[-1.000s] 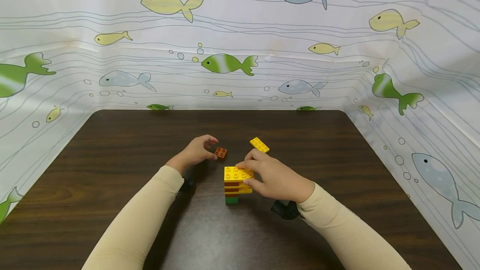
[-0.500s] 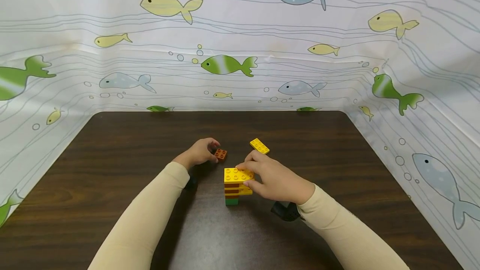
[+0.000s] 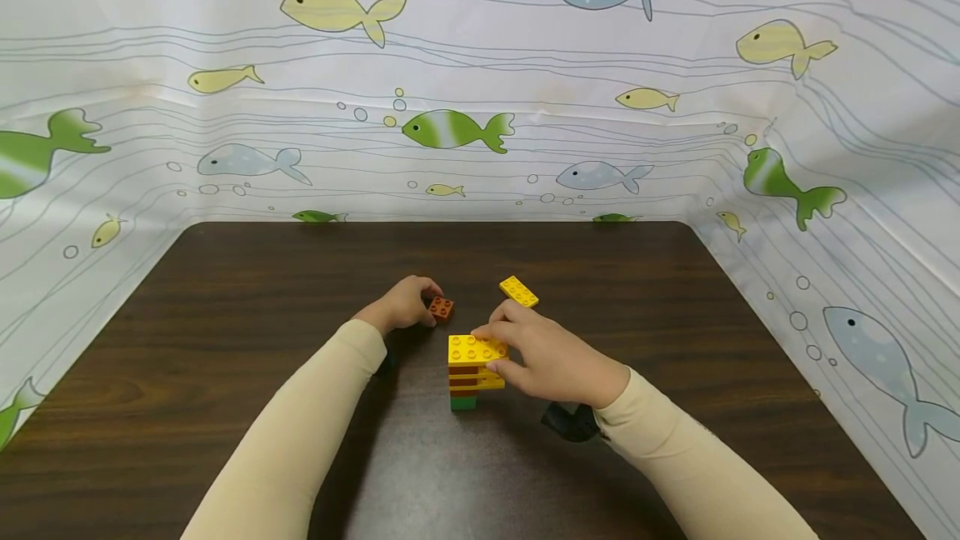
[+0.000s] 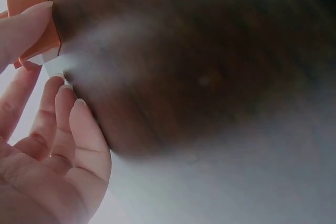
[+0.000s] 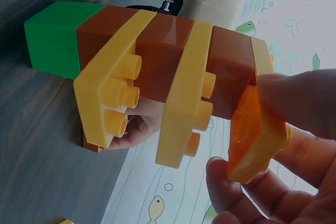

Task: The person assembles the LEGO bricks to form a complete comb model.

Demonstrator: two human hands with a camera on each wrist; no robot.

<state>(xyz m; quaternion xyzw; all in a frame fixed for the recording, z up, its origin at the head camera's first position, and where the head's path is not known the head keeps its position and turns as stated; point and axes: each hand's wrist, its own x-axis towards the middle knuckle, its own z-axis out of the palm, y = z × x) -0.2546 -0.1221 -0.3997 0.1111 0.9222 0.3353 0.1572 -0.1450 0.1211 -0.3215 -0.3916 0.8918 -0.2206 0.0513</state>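
My left hand [image 3: 405, 303] pinches a small brown toy building brick [image 3: 442, 308] on the table, thumb on one side; in the left wrist view the thumb lies across the brick [image 4: 37, 22] while the other fingers stay off it. In front of it rises a tower of a green brick [image 5: 55, 40] at the base, then brown bricks and yellow plates in turn. My right hand [image 3: 551, 354] grips the overhanging end of the topmost yellow plate [image 3: 467, 350] between thumb and fingers. The tower stands upright; its right side is partly behind this hand in the head view.
A loose yellow plate [image 3: 519, 292] lies studs up behind the right hand. The dark wooden table [image 3: 300, 257] is bordered by a white fish-patterned curtain [image 3: 480, 65] at the back and sides. A dark wrist strap device [image 3: 572, 422] hangs under the right wrist.
My left hand has moved slightly right to the brown brick, and its thumb and fingers have drawn in around it. The right hand and tower have stayed put.
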